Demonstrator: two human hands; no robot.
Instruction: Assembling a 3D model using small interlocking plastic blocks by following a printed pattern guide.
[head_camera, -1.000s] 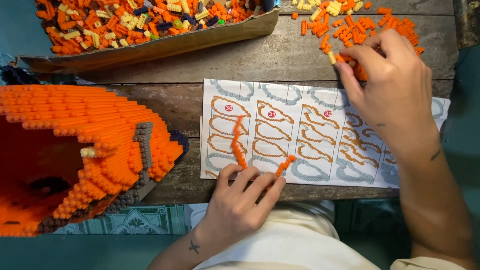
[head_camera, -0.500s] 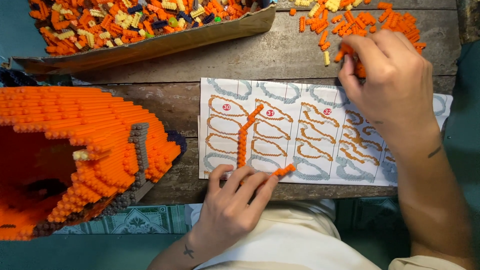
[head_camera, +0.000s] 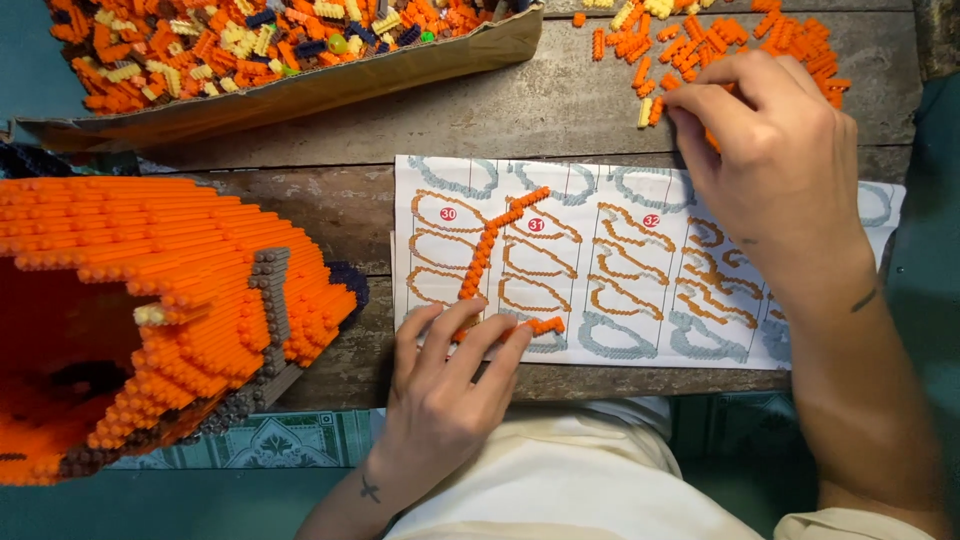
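Note:
A thin curved strip of orange bricks (head_camera: 490, 245) lies on a white instruction sheet (head_camera: 640, 290) printed with orange outlines. My left hand (head_camera: 445, 385) rests fingers-down on the strip's near end, holding it against the paper. My right hand (head_camera: 775, 160) reaches to a loose pile of small orange bricks (head_camera: 740, 45) at the far right of the wooden table, its fingertips pinched among the pieces. What those fingers hold is hidden.
A large orange brick model (head_camera: 150, 310) with grey trim fills the left side. A cardboard tray (head_camera: 300, 90) of mixed orange, yellow and dark bricks sits at the back left. Worn wooden table planks (head_camera: 520, 100) lie beneath; a patterned floor shows below.
The orange strip has swung on the sheet, its far end now pointing up and right. My left hand stayed at its near end. My right hand stayed at the loose pile.

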